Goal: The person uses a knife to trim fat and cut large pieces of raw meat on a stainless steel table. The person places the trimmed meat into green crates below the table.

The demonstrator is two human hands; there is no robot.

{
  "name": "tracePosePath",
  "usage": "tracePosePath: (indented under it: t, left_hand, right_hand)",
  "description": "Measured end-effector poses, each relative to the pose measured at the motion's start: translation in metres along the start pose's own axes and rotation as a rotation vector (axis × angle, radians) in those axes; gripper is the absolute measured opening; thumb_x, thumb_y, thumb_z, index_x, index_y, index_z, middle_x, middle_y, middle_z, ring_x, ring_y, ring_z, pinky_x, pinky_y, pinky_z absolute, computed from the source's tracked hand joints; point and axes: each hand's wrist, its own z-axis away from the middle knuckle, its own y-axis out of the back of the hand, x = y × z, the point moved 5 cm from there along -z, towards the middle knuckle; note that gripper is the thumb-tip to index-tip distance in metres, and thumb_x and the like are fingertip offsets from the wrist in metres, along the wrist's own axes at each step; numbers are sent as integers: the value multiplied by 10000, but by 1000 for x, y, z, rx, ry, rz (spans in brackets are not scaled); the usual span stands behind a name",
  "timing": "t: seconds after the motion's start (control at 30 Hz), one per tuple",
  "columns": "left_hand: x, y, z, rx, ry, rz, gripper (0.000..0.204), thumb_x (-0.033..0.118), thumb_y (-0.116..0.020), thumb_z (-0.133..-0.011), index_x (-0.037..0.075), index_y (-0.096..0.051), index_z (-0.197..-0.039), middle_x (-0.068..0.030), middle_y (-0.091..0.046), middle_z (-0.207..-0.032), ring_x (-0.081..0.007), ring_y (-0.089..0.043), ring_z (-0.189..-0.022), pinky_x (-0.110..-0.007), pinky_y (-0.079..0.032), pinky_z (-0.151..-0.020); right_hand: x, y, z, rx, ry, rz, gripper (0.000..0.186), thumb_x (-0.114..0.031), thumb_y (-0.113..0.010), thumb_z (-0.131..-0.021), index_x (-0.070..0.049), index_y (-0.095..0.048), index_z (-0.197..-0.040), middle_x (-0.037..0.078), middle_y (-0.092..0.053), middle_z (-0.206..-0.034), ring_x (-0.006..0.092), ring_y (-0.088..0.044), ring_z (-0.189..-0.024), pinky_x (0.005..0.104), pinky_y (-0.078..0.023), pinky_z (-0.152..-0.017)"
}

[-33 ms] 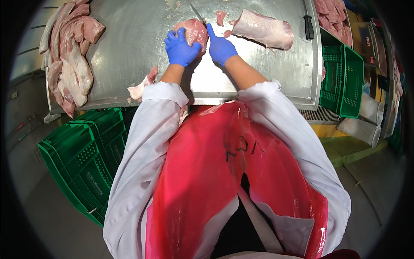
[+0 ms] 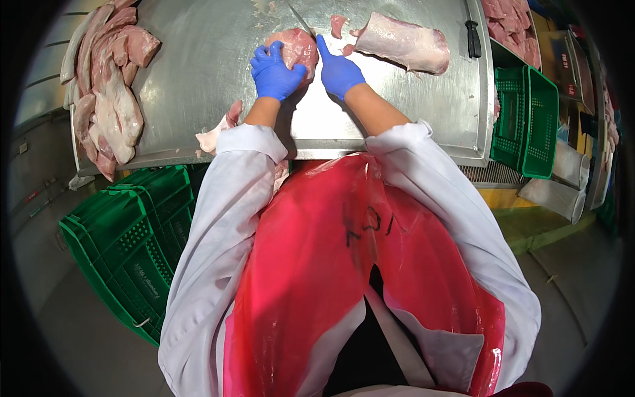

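My left hand [image 2: 276, 74], in a blue glove, grips a round piece of pink raw meat [image 2: 297, 45] with bent fingers. Just to its right, my gloved right hand [image 2: 338, 73] is closed on a knife [image 2: 301, 21], index finger stretched forward; the blade points up and left beside the meat. Small pink scraps [image 2: 338, 26] lie past my right fingertips. A long pale cut of meat [image 2: 401, 43] rests farther right on the steel table [image 2: 211, 53], and a fatty trimming [image 2: 215, 132] sits near the front edge, left of my left arm.
Long meat pieces [image 2: 116, 86] are heaped at the table's left end. A black-handled knife [image 2: 471, 40] lies by the right rim. Green crates stand at lower left [image 2: 126, 245] and right [image 2: 532, 122]. More meat [image 2: 509, 26] is piled at upper right. A red apron [image 2: 297, 264] covers my front.
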Motion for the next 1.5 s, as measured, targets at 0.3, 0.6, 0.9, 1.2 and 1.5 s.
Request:
tracePosePath:
  t: [0.3,0.6,0.9,1.2,1.5]
  left_hand:
    - [-26,13,2,-150,-181,-42,686,300,-745,-665,174,-533,-1305,-175,-472,-1352,-399,-490,-1209,-490,-422,-1045]
    - [-25,13,8,-94,-256,-48,647,289,-716,-654,152,-549,-1263,-189,-497,-1320,-411,-508,-1171,-498,-423,-1020]
    - [-24,13,3,-96,-247,-66,625,270,-708,-643,157,-557,-1239,-193,-487,-1344,-413,-498,-1204,-487,-417,-1035]
    - [-22,19,-2,-106,-375,-35,581,237,-694,-649,126,-547,-1201,-182,-513,-1296,-422,-502,-1194,-484,-430,-1021]
    - [104,82,18,199,-729,151,659,268,-694,-769,85,-500,-1371,-217,-438,-1496,-432,-425,-1349,-528,-312,-1120]
  right_hand:
    - [16,6,84,205,76,-42,835,-27,-483,-871,-211,-154,-1617,238,-673,-880,397,-684,-784,498,-554,-748]
    - [-15,-3,62,4,65,35,799,-71,-515,-905,-223,-173,-1610,269,-675,-1013,411,-706,-863,490,-582,-720]
    - [-10,14,44,-35,125,59,794,-80,-498,-910,-166,-135,-1611,242,-712,-965,387,-717,-837,485,-576,-746]
    - [2,-4,16,7,118,-36,793,-21,-429,-902,-209,-136,-1615,240,-690,-911,418,-680,-794,498,-550,-770]
    - [47,100,95,60,226,342,741,-83,-506,-917,-330,-276,-1577,223,-678,-954,374,-698,-848,471,-564,-753]
